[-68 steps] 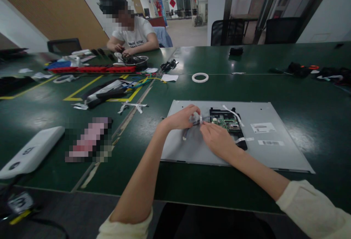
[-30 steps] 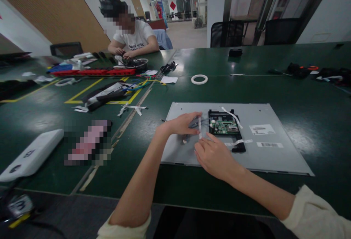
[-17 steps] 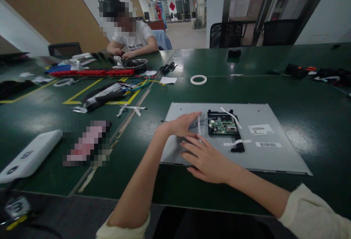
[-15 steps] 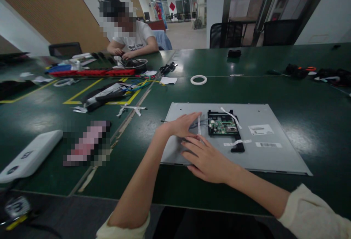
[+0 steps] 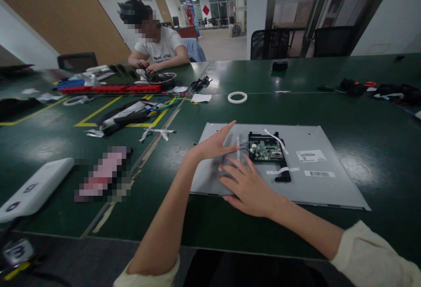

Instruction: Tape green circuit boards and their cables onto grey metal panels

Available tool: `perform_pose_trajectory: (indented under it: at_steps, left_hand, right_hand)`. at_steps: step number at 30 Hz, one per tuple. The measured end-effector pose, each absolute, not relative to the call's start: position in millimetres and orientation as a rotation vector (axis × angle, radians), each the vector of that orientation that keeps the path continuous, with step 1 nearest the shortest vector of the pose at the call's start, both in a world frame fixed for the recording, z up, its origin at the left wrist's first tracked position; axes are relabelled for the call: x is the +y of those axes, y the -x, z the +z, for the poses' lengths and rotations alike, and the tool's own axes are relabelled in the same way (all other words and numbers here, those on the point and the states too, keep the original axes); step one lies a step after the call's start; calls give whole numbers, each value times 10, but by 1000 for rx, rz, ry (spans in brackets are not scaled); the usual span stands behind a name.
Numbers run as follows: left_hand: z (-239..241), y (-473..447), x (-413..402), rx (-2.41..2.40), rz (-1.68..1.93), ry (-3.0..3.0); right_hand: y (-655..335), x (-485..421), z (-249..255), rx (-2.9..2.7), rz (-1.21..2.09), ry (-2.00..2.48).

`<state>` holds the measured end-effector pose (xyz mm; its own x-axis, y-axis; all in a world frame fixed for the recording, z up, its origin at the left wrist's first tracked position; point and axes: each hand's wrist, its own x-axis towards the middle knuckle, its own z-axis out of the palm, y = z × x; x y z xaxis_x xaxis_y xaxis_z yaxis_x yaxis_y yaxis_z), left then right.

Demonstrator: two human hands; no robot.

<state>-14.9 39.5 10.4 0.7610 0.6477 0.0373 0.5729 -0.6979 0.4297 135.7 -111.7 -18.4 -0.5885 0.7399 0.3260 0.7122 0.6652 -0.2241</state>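
Note:
A grey metal panel (image 5: pixel 329 181) lies flat on the green table in front of me. A small green circuit board (image 5: pixel 263 150) in a black frame sits near its middle, with white tape strips (image 5: pixel 275 138) beside it. My left hand (image 5: pixel 213 145) rests open on the panel's left part, fingers stretched, next to a short white tape strip (image 5: pixel 238 142) stuck over thin wires. My right hand (image 5: pixel 248 186) lies open with fingers spread on the panel's near left part, holding nothing.
A white tape roll (image 5: pixel 237 97) lies beyond the panel. A white device (image 5: pixel 36 187) sits at the near left. Cables and a black-and-silver part (image 5: pixel 128 113) lie inside yellow floor-tape lines. Another person (image 5: pixel 158 45) works at the far left by a red tray (image 5: pixel 108 88). Tools (image 5: pixel 357 87) lie far right.
Both hands let go of the tape strip they were pinching and now lie flat and open on the panel. The right hand slid toward me and to the left.

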Motion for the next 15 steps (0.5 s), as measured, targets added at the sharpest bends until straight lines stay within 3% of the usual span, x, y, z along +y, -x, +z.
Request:
perform_pose_trajectory:
  at_steps: [15]
  left_hand:
    - [146,136,432,1472,676,-2659]
  right_hand:
    - [-1533,-845,-280,-2292,-68,1456]
